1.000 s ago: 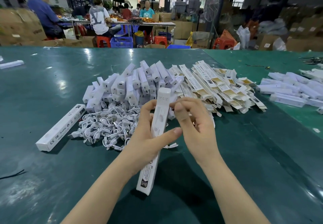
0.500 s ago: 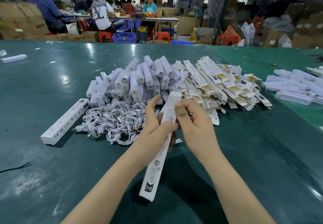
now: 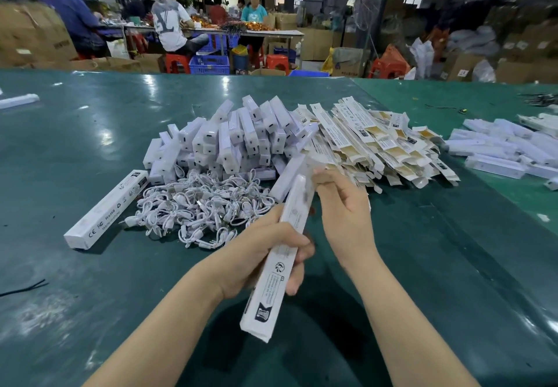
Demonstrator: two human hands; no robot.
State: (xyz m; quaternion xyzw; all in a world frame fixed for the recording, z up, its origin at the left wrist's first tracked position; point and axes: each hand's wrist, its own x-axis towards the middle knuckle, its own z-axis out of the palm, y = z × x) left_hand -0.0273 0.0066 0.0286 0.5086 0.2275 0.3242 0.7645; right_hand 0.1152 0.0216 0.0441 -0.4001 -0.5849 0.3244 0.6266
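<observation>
Dull green matting [image 3: 90, 311] with a faint sheen covers the workbench across the lower two thirds of the frame. At lower centre the left hand [image 3: 265, 253] grips a long white carton [image 3: 271, 293], a slim square-sectioned cardboard sleeve with black print. Its fingers wrap round the middle, and the carton tilts from lower centre up towards the middle. The right hand [image 3: 344, 205] sits just right of it, with curled fingers pinching the carton's motion-blurred upper end.

Above the hands lies a heap of smooth, glossy white plastic blocks [image 3: 235, 136]. A tangle of thin white cables [image 3: 199, 205] lies below it, left of centre. Flat unfolded cartons [image 3: 377, 145], white outside and tan inside, fan out right of centre. A closed carton [image 3: 105, 210] lies at the left, and more white boxes [image 3: 501, 148] lie at the right edge.
</observation>
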